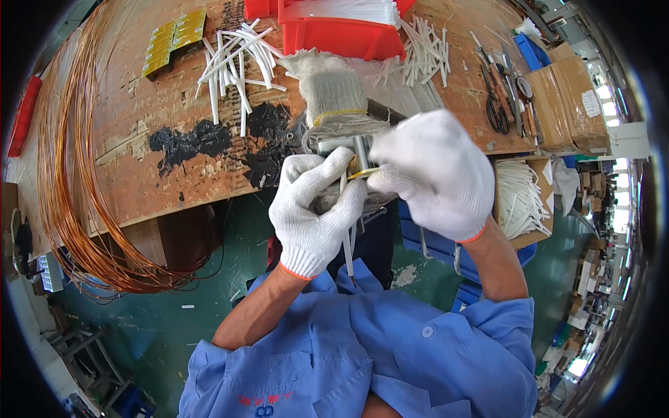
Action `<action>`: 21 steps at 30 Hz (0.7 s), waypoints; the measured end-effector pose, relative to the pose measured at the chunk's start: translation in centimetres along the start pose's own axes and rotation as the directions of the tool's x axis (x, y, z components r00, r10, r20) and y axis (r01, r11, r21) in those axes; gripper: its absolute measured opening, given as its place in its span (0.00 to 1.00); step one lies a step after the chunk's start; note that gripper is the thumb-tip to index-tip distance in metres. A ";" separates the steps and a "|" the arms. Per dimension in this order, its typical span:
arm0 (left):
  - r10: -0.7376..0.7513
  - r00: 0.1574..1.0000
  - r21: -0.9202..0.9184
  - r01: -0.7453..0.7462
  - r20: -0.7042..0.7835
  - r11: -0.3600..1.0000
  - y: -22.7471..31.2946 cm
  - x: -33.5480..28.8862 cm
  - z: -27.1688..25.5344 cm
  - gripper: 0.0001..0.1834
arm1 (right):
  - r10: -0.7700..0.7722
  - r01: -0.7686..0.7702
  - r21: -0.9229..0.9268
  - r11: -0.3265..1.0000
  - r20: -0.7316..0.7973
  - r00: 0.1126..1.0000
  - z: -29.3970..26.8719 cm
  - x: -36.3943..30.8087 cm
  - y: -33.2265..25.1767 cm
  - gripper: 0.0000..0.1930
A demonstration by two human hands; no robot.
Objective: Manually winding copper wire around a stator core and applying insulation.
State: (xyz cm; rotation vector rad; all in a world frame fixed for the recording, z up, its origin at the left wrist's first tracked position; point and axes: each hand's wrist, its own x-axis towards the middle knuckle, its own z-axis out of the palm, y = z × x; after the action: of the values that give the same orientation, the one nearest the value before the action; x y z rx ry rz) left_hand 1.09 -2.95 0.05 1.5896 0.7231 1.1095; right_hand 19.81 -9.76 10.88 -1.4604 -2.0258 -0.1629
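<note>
In a white knit glove, my left hand [313, 209] is closed, thumb and forefinger pinching a thin white sleeved lead [347, 245] that hangs below the bench edge. A narrow yellow strip [364, 173] runs from that pinch to my right hand [435, 174]. The right hand, also gloved and partly blurred, has its fingers closed on the strip's end. Just behind the fingertips, metal rods [362, 149] of a fixture show. The fixture is wrapped in grey cloth [336, 94] tied with yellow cord; my hands hide much of its lower part.
Copper wire coils [87, 160] drape over the bench's left side. White tubes [240, 59] lie near a red bin [341, 36] and yellow pieces [174, 40]. Scissors [496, 111] and other tools lie at right, beside cardboard boxes [571, 104]. A carton of white tubes [519, 195] stands below.
</note>
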 end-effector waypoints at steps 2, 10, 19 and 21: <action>-0.040 0.999 -0.024 0.040 -0.011 0.999 -0.2 -0.2 0.1 0.25 | 0.255 -0.237 0.130 0.963 -0.150 0.955 0.5 -0.5 -0.4 0.30; -0.010 1.000 -0.133 0.008 -0.018 0.991 -1.0 -0.1 0.6 0.25 | 0.290 -0.238 -0.234 0.943 0.219 0.932 -0.3 -10.1 -2.5 0.09; -0.171 0.985 -0.275 0.167 0.010 0.947 -3.5 -2.1 0.5 0.37 | -0.049 0.239 -0.155 0.959 0.735 0.676 1.0 8.8 -8.1 0.11; -0.349 0.895 -0.459 0.442 0.276 0.771 -5.6 -5.5 1.3 0.44 | 0.017 0.177 -0.145 0.973 0.816 0.578 1.2 12.1 -6.8 0.14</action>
State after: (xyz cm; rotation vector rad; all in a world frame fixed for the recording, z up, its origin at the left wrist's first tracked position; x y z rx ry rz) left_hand 0.55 -6.54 -7.03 0.9959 0.5495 0.7476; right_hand 10.91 -1.93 18.32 -1.7751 -2.8949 0.3552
